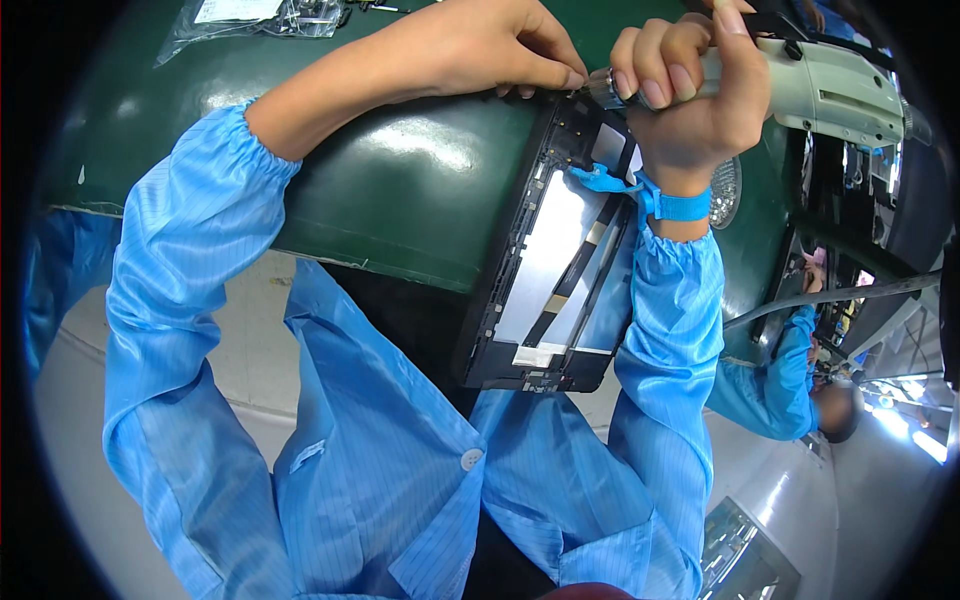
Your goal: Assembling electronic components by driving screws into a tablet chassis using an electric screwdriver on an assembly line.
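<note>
Blue smock (385,500); glossy green table (400,210), co-worker (778,398) at right; right grip (705,110) clasping pale power tool (838,95); left grip (490,50), hold unclear.

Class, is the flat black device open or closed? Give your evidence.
Open: the black device shows its silver inner panel and a dark strip, with no cover over them.

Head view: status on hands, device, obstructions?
Right hand closed around electric screwdriver. Left hand at its tip, grip unclear. Opened tablet-like device partly hidden by blue wrist strap.
</note>
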Demonstrator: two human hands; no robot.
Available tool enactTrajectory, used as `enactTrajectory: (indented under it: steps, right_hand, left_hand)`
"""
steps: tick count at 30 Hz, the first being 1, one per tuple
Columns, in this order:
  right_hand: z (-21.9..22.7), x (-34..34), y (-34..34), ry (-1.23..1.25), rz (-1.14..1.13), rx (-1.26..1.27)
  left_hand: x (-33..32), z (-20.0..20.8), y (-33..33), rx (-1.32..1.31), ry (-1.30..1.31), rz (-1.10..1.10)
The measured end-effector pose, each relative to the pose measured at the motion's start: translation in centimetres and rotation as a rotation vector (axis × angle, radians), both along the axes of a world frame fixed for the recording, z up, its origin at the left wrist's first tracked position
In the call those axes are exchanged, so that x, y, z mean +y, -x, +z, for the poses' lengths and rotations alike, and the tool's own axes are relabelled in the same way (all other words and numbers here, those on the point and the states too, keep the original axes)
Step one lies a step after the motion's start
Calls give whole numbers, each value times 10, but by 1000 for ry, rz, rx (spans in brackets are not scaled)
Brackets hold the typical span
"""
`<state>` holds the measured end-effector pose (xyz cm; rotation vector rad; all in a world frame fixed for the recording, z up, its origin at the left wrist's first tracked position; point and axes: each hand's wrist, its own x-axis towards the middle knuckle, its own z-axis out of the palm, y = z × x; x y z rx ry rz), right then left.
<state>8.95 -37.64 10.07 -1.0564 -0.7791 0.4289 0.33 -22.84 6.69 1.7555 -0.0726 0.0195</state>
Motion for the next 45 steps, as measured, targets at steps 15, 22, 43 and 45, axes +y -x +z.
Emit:
enactTrajectory:
  steps: [15, 22, 43, 45]
  right_hand:
    - [-3, 8, 1, 73, -55, -70]
    - [-8, 7, -7, 74, 122, -41]
    - [-16, 5, -18, -242, 206, 129]
    - [9, 11, 4, 155, -151, -239]
  left_hand:
    - [3, -1, -1, 102, -48, 6]
    - [0, 3, 1, 119, -76, 26]
    - [-1, -1, -6, 141, 76, -8]
    - [2, -3, -2, 164, 13, -5]
